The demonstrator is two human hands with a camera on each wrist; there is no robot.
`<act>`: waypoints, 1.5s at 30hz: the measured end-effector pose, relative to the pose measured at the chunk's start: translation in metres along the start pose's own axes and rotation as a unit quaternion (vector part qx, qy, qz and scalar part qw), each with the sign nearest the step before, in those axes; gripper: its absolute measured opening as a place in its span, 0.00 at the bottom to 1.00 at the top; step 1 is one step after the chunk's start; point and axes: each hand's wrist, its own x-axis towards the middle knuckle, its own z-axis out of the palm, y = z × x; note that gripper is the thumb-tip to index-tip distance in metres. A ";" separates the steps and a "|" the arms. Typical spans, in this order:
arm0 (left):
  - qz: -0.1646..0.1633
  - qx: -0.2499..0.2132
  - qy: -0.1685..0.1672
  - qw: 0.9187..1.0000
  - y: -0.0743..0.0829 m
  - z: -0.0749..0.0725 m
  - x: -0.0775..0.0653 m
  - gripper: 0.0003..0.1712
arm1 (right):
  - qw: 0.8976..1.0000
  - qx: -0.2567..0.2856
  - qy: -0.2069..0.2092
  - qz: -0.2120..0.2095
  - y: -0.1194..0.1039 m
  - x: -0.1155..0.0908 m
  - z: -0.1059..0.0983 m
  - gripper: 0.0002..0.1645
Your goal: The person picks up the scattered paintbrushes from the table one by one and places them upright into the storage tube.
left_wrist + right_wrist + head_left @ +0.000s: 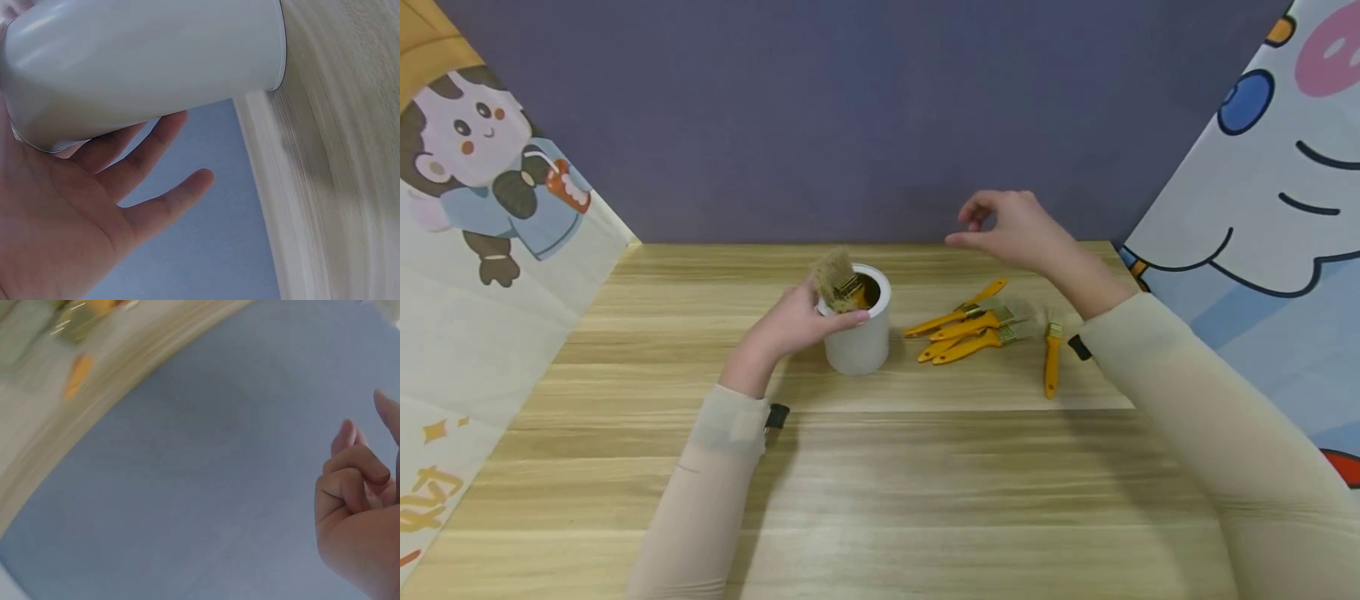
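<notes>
A white can (857,350) stands upright on the wooden table. My left hand (790,321) grips it near the top, thumb along the rim; in the left wrist view the fingers (140,159) reach along the can's side, some spread away from it. A paintbrush (835,279) leans in the can's mouth, bristles up and tilted left, its handle down inside. My right hand (1011,229) is raised near the back wall, holding nothing, with its fingers loosely bent and thumb apart. Below it lies a loose pile of yellow-handled paintbrushes (966,329).
One separate paintbrush (1052,362) lies right of the pile, handle toward me. A plain blue-grey wall (865,125) rises behind the table (925,500). Panels with cartoon prints, a left panel (490,333) and a right panel (1247,192), flank it.
</notes>
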 end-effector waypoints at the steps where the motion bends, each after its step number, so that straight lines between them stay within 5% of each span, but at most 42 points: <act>1: -0.001 0.001 0.001 1.000 0.000 0.000 0.000 0.66 | 1.000 -0.001 -0.002 0.011 0.008 -0.002 -0.002 0.33; 8: -0.007 -0.003 0.014 1.000 -0.003 -0.003 -0.006 0.62 | 0.998 -0.021 -0.024 0.061 0.062 -0.017 -0.002 0.42; 17: -0.003 -0.013 0.021 1.000 -0.010 -0.007 -0.011 0.60 | 0.995 -0.066 -0.023 0.074 0.114 -0.032 0.014 0.47; 26: 0.001 -0.009 0.024 1.000 -0.009 -0.004 -0.009 0.59 | 0.990 -0.076 -0.062 0.101 0.154 -0.040 0.032 0.33; 35: -0.001 -0.005 0.018 1.000 -0.005 -0.002 -0.005 0.65 | 0.978 -0.091 -0.080 0.167 0.179 -0.051 0.049 0.33; 45: 0.003 0.009 -0.004 1.000 -0.003 -0.001 0.001 0.66 | 0.978 -0.069 -0.110 0.162 0.196 -0.069 0.047 0.24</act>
